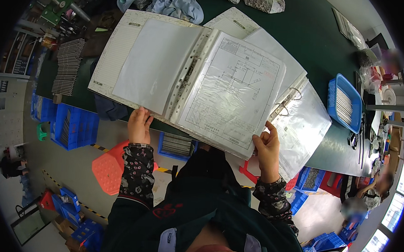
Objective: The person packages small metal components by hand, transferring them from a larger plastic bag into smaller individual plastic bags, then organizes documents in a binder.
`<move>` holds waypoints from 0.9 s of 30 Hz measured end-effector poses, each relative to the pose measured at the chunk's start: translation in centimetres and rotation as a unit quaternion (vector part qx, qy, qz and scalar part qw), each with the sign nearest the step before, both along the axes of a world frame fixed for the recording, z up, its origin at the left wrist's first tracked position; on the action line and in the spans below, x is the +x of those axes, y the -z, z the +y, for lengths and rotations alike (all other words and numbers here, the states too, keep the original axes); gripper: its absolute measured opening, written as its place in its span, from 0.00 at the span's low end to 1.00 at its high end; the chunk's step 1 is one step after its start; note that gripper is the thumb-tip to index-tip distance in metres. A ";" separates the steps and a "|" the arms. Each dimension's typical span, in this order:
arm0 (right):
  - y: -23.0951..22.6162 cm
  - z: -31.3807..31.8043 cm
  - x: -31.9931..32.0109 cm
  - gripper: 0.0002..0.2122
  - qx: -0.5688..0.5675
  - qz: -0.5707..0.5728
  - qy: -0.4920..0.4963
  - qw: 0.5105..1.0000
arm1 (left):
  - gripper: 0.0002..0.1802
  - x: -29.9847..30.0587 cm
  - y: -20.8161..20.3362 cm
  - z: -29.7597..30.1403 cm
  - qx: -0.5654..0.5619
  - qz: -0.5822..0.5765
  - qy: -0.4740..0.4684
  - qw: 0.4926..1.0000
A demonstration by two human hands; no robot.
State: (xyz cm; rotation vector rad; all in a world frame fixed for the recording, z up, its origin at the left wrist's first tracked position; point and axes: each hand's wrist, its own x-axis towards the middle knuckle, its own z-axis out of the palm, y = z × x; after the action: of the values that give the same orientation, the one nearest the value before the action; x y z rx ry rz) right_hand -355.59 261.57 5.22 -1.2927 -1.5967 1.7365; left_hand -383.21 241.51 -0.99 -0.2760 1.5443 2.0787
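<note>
An open ring binder [106, 71] lies on the green work table, with clear plastic sleeves on both sides of its metal rings. The right-hand sleeve holds a technical drawing [238, 89]; a plain whitish sheet fills the left one. My left hand [139, 125] grips the binder's near edge, left of the spine, fingers on top. At the near right corner of the drawing pages, my right hand [267, 150] pinches the edge between thumb and fingers. A second open binder [309, 125] lies partly beneath the first, its rings showing beside my right hand.
A blue basket [333, 103] of metal rods stands on the table [314, 40] at right. Rows of rods [69, 66] and a green machine [57, 6] are at left. Blue bins [76, 126] and a red stool [110, 167] stand below the near edge. Another person [374, 194] is at far right.
</note>
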 end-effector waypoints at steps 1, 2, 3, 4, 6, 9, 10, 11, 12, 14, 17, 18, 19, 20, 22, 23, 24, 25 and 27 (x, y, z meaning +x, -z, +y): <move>-0.2 0.1 0.1 0.23 0.001 -0.002 -0.007 1.000 | 0.07 -0.6 0.2 0.3 0.001 -0.002 -0.007 1.000; -0.6 0.0 0.1 0.23 0.003 0.003 -0.008 1.000 | 0.06 -1.1 -0.1 0.7 0.022 -0.014 -0.055 0.998; -1.0 0.0 0.1 0.23 0.005 0.008 -0.010 1.000 | 0.06 -1.6 -0.3 0.8 0.042 -0.026 -0.104 0.993; -1.5 0.1 0.0 0.23 0.006 0.010 -0.013 1.000 | 0.06 -2.4 0.9 0.1 0.079 -0.020 -0.110 0.991; -1.0 0.6 0.0 0.22 0.004 0.000 -0.022 1.000 | 0.06 -2.7 0.0 0.7 0.102 -0.010 -0.075 0.992; -0.4 1.3 0.1 0.22 0.007 -0.035 -0.044 0.998 | 0.08 -4.2 -1.6 2.2 0.100 0.038 0.004 0.994; -0.3 1.5 0.2 0.22 0.010 -0.059 -0.053 0.997 | 0.08 -4.6 -2.3 2.8 -0.038 0.200 0.035 0.978; -0.2 1.8 0.2 0.22 0.012 -0.062 -0.058 0.996 | 0.09 -4.6 -3.2 3.3 -0.175 0.351 0.066 0.918; -0.1 2.3 0.4 0.22 0.052 -0.072 -0.045 0.995 | 0.12 -3.6 -5.5 4.5 -0.201 0.406 0.073 0.888; 0.7 3.5 1.3 0.21 0.157 -0.116 -0.044 0.980 | 0.10 -0.5 -8.5 5.4 -0.294 0.471 0.185 0.811; -1.4 4.4 -0.1 0.19 0.188 -0.115 0.000 0.976 | 0.09 3.5 -7.9 5.2 -0.364 0.780 0.200 0.468; -2.3 4.9 -0.8 0.18 0.177 -0.086 0.013 0.980 | 0.11 4.1 -7.7 5.6 -0.258 0.726 0.291 0.567; -2.9 5.4 -1.4 0.18 0.208 -0.062 0.015 0.976 | 0.14 4.5 -7.6 5.8 -0.142 0.650 0.372 0.648; -3.6 6.1 -1.8 0.17 0.229 -0.029 0.030 0.972 | 0.14 4.7 -6.4 5.9 -0.125 0.662 0.410 0.615; -5.4 7.3 -3.3 0.17 0.287 0.043 0.053 0.956 | 0.12 4.8 -5.3 6.3 -0.132 0.795 0.409 0.429; -6.4 7.7 -4.1 0.17 0.321 0.081 0.062 0.942 | 0.05 4.9 -5.3 6.3 -0.137 0.789 0.433 0.414; -7.7 7.8 -5.2 0.16 0.366 0.096 0.073 0.923 | 0.04 4.8 -6.0 6.3 -0.123 0.783 0.461 0.400; -8.7 7.5 -6.4 0.16 0.368 0.095 0.071 0.922 | 0.03 4.9 -6.6 6.2 -0.110 0.776 0.489 0.384; -10.4 6.4 -8.7 0.16 0.515 0.157 0.047 0.841 | 0.04 5.0 -6.2 5.7 -0.074 0.775 0.494 0.387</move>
State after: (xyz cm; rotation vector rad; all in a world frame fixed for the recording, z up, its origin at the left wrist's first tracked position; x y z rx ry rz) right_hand -364.26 268.00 15.60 -0.4895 -1.7842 0.6972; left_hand -378.19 247.22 5.25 2.5243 1.6441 0.6270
